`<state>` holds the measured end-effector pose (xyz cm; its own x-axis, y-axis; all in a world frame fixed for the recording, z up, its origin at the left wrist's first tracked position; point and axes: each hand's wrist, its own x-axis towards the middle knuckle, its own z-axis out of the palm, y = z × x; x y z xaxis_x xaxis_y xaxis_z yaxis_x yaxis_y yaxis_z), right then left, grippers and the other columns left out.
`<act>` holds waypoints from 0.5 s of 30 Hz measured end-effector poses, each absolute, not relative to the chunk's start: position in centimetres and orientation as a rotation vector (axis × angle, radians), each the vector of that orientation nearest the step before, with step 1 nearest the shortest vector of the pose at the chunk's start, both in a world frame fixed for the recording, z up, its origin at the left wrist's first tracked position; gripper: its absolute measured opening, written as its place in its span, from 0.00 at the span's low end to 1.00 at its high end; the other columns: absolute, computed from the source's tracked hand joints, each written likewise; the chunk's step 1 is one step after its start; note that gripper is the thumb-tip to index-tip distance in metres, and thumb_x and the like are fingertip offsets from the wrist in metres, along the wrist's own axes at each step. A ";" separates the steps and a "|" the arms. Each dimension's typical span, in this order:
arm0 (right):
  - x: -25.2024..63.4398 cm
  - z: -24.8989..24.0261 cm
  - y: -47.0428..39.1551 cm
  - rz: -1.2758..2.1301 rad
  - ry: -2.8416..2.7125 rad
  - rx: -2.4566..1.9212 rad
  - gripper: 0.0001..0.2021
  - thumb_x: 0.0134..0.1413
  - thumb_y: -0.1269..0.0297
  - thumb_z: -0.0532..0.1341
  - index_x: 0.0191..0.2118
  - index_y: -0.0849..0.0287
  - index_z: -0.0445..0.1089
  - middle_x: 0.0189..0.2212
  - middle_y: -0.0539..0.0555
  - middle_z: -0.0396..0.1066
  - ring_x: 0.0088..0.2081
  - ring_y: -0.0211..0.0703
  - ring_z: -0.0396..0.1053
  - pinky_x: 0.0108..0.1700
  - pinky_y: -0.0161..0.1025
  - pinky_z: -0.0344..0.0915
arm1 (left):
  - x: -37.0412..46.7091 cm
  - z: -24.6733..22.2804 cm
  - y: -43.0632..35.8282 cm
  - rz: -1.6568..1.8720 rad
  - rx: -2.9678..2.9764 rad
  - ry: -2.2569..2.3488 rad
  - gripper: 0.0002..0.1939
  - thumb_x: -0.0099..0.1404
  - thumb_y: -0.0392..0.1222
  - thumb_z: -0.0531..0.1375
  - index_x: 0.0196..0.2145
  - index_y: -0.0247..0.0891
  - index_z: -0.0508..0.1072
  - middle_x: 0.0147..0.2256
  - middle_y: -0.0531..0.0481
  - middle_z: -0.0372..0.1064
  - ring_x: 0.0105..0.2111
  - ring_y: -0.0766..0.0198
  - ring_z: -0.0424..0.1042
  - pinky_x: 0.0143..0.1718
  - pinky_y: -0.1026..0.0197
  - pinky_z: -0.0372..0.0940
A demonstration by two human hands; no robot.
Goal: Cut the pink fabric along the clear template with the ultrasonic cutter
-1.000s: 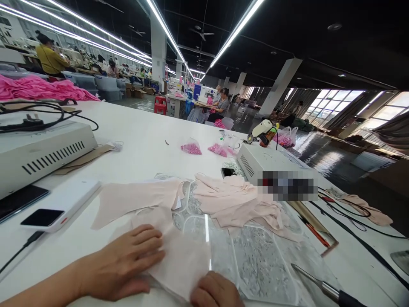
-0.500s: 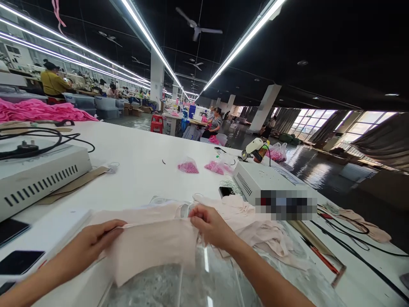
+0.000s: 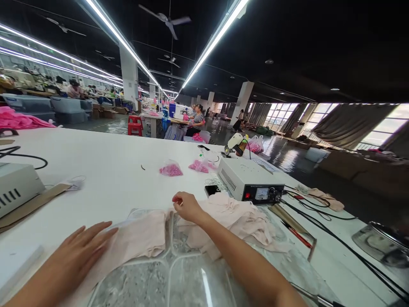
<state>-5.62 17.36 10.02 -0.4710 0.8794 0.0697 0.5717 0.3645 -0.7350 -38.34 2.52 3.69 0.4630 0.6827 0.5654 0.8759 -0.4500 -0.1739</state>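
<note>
Pale pink fabric (image 3: 140,236) lies over the far left part of a clear-covered grey marbled mat (image 3: 140,283). My left hand (image 3: 84,251) rests on the fabric's left part with fingers spread. At the fabric's upper right corner is my right hand (image 3: 187,207), its fingers curled and thumb near the index finger; whether it grips anything is too small to tell. A crumpled pile of the same pale fabric (image 3: 243,219) lies right of my right hand, partly behind my forearm.
A control box (image 3: 249,179) with cables stands at the right, a second box (image 3: 19,187) at the left. Pink-filled bags (image 3: 171,169), a dark phone (image 3: 212,189), an orange-handled tool (image 3: 300,236) and a glass pot (image 3: 381,245) are on the table. A person (image 3: 196,121) sits beyond.
The fabric piece held up between both hands now lies on the mat. My left hand has spread flat on it. The view has turned right, showing the glass pot.
</note>
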 end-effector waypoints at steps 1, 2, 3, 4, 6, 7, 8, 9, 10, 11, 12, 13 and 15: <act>-4.3 10.2 17.1 0.896 -2.144 -1.269 0.17 0.65 0.59 0.62 0.56 0.58 0.68 0.55 0.59 0.70 0.50 0.50 0.73 0.50 0.53 0.74 | -37.7 3.7 2.8 -0.582 -2.303 -1.231 0.20 0.71 0.43 0.55 0.59 0.52 0.71 0.52 0.50 0.76 0.43 0.49 0.80 0.40 0.49 0.75; -2.8 10.4 16.7 0.892 -2.110 -1.283 0.17 0.65 0.59 0.62 0.56 0.57 0.69 0.55 0.59 0.70 0.50 0.50 0.73 0.50 0.53 0.74 | -36.8 3.7 3.0 -0.614 -2.336 -1.202 0.20 0.72 0.43 0.54 0.59 0.53 0.71 0.52 0.51 0.76 0.44 0.50 0.80 0.42 0.48 0.75; -1.2 10.6 16.1 0.888 -2.073 -1.299 0.17 0.65 0.59 0.62 0.56 0.57 0.68 0.55 0.59 0.70 0.50 0.50 0.73 0.50 0.53 0.74 | -35.7 3.8 3.4 -0.682 -2.371 -1.214 0.18 0.73 0.43 0.54 0.57 0.53 0.72 0.50 0.51 0.77 0.44 0.51 0.79 0.43 0.49 0.74; 0.4 10.8 15.4 0.882 -2.035 -1.317 0.17 0.65 0.59 0.62 0.56 0.58 0.68 0.55 0.58 0.70 0.50 0.50 0.73 0.50 0.53 0.74 | -34.4 3.9 3.8 -0.772 -2.401 -1.269 0.16 0.73 0.44 0.54 0.55 0.52 0.74 0.49 0.50 0.77 0.44 0.51 0.79 0.44 0.49 0.74; 3.6 10.9 13.5 0.869 -1.963 -1.347 0.16 0.65 0.59 0.62 0.54 0.58 0.69 0.53 0.58 0.72 0.48 0.49 0.74 0.48 0.51 0.74 | -31.1 4.2 4.9 -0.908 -2.511 -1.352 0.13 0.75 0.47 0.54 0.50 0.48 0.77 0.47 0.47 0.77 0.44 0.52 0.78 0.46 0.52 0.73; 5.2 10.8 12.5 0.857 -1.928 -1.359 0.14 0.65 0.59 0.62 0.51 0.59 0.71 0.48 0.56 0.74 0.44 0.46 0.75 0.45 0.49 0.75 | -29.2 4.3 5.7 -0.910 -2.570 -1.337 0.14 0.76 0.49 0.54 0.49 0.47 0.78 0.47 0.47 0.77 0.44 0.53 0.78 0.46 0.54 0.73; 6.6 10.7 11.4 0.842 -1.888 -1.369 0.08 0.64 0.62 0.62 0.43 0.60 0.73 0.39 0.54 0.75 0.38 0.43 0.74 0.41 0.44 0.73 | -27.2 4.5 6.7 -0.897 -2.639 -1.325 0.15 0.76 0.50 0.53 0.47 0.45 0.78 0.46 0.47 0.77 0.44 0.55 0.77 0.45 0.56 0.73; 7.9 10.4 10.3 0.830 -1.851 -1.376 0.05 0.62 0.64 0.61 0.38 0.60 0.73 0.31 0.51 0.74 0.32 0.41 0.72 0.36 0.40 0.71 | -25.1 4.7 7.9 -0.876 -2.706 -1.317 0.15 0.76 0.49 0.53 0.46 0.44 0.78 0.46 0.47 0.76 0.44 0.56 0.77 0.44 0.57 0.73; 9.1 10.0 9.3 0.825 -1.823 -1.377 0.05 0.60 0.66 0.60 0.35 0.59 0.72 0.26 0.49 0.71 0.28 0.40 0.69 0.32 0.38 0.68 | -23.1 5.0 9.3 -0.836 -2.772 -1.326 0.13 0.76 0.47 0.54 0.46 0.43 0.77 0.46 0.47 0.76 0.44 0.56 0.76 0.45 0.56 0.73; 10.1 9.6 8.4 0.823 -1.798 -1.375 0.04 0.58 0.66 0.60 0.33 0.58 0.71 0.23 0.47 0.68 0.26 0.39 0.67 0.29 0.36 0.65 | -21.2 5.3 10.9 -0.807 -2.816 -1.351 0.11 0.76 0.45 0.55 0.46 0.41 0.77 0.45 0.47 0.75 0.43 0.57 0.76 0.45 0.55 0.73; 11.0 9.2 7.7 0.831 -1.784 -1.370 0.04 0.57 0.66 0.59 0.31 0.57 0.70 0.21 0.46 0.66 0.24 0.38 0.65 0.27 0.35 0.62 | -19.4 5.7 12.5 -0.766 -2.861 -1.386 0.10 0.75 0.45 0.58 0.48 0.39 0.75 0.47 0.46 0.74 0.44 0.56 0.76 0.46 0.52 0.72; 11.7 8.7 7.1 0.835 -1.768 -1.366 0.05 0.55 0.66 0.59 0.30 0.57 0.69 0.20 0.46 0.64 0.23 0.38 0.65 0.26 0.35 0.60 | -17.8 6.0 14.1 -0.727 -2.893 -1.432 0.14 0.74 0.46 0.61 0.52 0.36 0.72 0.50 0.44 0.71 0.46 0.55 0.75 0.47 0.48 0.72; 12.8 7.8 6.2 0.846 -1.737 -1.357 0.05 0.54 0.64 0.58 0.30 0.57 0.69 0.22 0.47 0.65 0.23 0.38 0.65 0.26 0.35 0.60 | -15.4 6.8 16.8 -0.641 -2.927 -1.550 0.15 0.74 0.46 0.61 0.55 0.38 0.71 0.54 0.43 0.69 0.48 0.55 0.74 0.48 0.48 0.72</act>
